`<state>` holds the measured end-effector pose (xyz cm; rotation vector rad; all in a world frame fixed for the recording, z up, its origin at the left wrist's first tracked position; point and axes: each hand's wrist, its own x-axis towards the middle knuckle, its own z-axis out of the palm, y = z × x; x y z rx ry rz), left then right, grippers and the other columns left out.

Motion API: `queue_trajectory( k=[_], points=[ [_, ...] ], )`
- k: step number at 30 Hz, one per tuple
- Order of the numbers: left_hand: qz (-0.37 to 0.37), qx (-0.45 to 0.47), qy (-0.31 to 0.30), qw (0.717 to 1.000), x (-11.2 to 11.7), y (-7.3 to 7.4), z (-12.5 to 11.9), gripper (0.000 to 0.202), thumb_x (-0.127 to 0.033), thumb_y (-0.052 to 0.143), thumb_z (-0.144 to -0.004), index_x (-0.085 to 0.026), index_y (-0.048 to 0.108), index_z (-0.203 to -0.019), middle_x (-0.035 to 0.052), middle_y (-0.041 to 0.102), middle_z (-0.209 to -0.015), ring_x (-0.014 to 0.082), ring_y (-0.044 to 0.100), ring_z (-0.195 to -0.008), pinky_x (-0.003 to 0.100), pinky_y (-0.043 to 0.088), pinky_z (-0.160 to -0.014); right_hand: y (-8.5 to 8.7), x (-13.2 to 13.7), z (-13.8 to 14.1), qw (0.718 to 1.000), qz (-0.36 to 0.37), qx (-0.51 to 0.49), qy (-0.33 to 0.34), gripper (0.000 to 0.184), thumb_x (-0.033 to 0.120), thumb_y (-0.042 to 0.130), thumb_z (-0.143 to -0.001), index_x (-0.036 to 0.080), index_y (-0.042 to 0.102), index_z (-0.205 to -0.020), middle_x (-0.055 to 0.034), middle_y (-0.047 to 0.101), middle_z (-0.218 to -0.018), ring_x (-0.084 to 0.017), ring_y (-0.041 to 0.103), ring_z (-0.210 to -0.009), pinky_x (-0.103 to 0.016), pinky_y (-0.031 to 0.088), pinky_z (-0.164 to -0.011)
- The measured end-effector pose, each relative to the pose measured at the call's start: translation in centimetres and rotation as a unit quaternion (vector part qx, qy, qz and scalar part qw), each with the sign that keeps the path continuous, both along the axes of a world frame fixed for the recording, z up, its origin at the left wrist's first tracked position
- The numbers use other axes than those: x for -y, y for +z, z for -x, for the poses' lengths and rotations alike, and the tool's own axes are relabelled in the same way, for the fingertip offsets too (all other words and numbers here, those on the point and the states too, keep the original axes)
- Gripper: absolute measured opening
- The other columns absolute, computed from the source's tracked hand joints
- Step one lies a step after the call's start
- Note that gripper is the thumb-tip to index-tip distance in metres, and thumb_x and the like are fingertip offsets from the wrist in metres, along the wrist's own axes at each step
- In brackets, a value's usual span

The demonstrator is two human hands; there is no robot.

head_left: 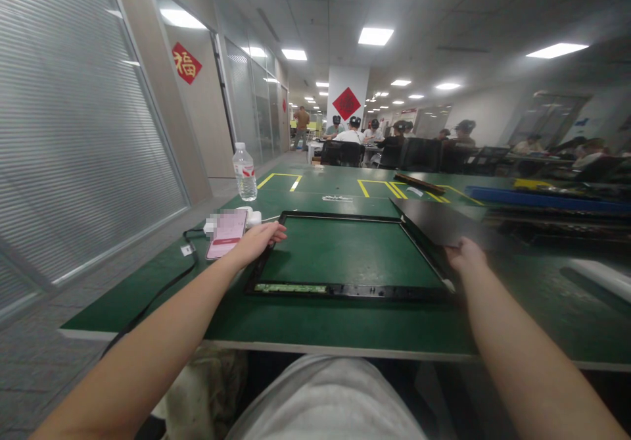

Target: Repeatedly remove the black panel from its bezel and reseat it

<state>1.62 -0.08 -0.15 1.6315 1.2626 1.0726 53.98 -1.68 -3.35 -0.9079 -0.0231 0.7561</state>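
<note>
A black rectangular screen frame point(387, 292) lies flat on the green table point(345, 335), with bare tabletop showing through its middle. Along its near bar runs a thin green circuit strip point(290, 289). My left hand point(263, 237) is closed on the frame's left bar, near the upper left corner. At the frame's right side, my right hand point(466, 254) grips the near edge of a thin dark flat panel point(434, 220). That panel is tilted, its far left corner close to the frame's upper right corner. The right fingers are partly hidden under it.
A phone point(227, 233), a white plug point(252, 217) and a black cable point(170, 285) lie left. Behind them stands a water bottle point(245, 173). Blue point(542, 196) and dark strips lie right, a white bar point(604, 279) nearer. Several people sit at farther tables.
</note>
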Motion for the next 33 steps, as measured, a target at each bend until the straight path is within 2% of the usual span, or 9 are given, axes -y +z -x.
queue_trajectory(
  k=[10,21,28,33],
  points=[
    [-0.01,-0.015,-0.008,1.0,-0.2,-0.3,0.1,0.052,-0.062,0.054,-0.079,-0.016,0.07,-0.095,0.0123,0.075,-0.093,0.0253,0.067,-0.087,0.037,0.047,-0.078,0.1,0.0,0.2,1.0,-0.009,0.006,0.006,0.028,0.003,0.044,-0.089,0.02,0.06,-0.106,-0.0004,0.07,-0.092,-0.009,0.065,-0.065,-0.024,0.061,-0.065],
    [-0.013,-0.024,-0.009,1.0,-0.1,-0.3,0.1,0.053,-0.064,0.055,-0.078,-0.016,0.07,-0.096,0.0122,0.075,-0.094,0.0258,0.067,-0.088,0.037,0.048,-0.078,0.0,-0.1,0.0,1.0,-0.012,0.005,0.003,0.023,0.004,0.045,-0.089,0.019,0.058,-0.102,0.0007,0.067,-0.085,-0.01,0.065,-0.065,-0.026,0.061,-0.066],
    [-0.022,-0.032,-0.011,0.999,0.1,-0.1,0.0,0.053,-0.065,0.056,-0.076,-0.017,0.071,-0.094,0.0109,0.076,-0.092,0.0266,0.067,-0.087,0.038,0.048,-0.078,0.7,0.2,0.7,1.0,-0.006,0.024,-0.014,0.023,0.002,0.05,-0.085,0.019,0.059,-0.099,0.0007,0.066,-0.083,-0.01,0.065,-0.065,-0.025,0.061,-0.066],
    [-0.037,-0.052,-0.017,0.998,0.4,0.2,0.0,0.049,-0.061,0.058,-0.077,-0.018,0.072,-0.094,0.01,0.076,-0.091,0.0271,0.067,-0.088,0.039,0.048,-0.083,2.0,0.7,1.9,0.998,-0.022,0.05,-0.016,0.017,0.003,0.051,-0.085,0.016,0.059,-0.092,0.0011,0.065,-0.08,-0.01,0.065,-0.065,-0.024,0.061,-0.064]
  ],
)
